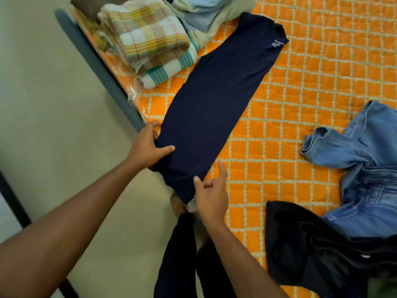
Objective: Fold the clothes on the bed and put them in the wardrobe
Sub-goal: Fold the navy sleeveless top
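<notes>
your left hand (148, 147) grips the navy shirt (214, 104) at its near corner, thumb on top; right hand (211, 190) pinches the hem. it's at the bed (322, 82) edge, so lift unevenly and the long fold slips open.

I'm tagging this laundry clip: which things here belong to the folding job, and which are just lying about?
Job: navy shirt, gripped by left hand, right hand at its corner; jeans, black garment, pale heap, not yet folded.
Lying about: folded checked cloths, quilt, bed rail.
</notes>
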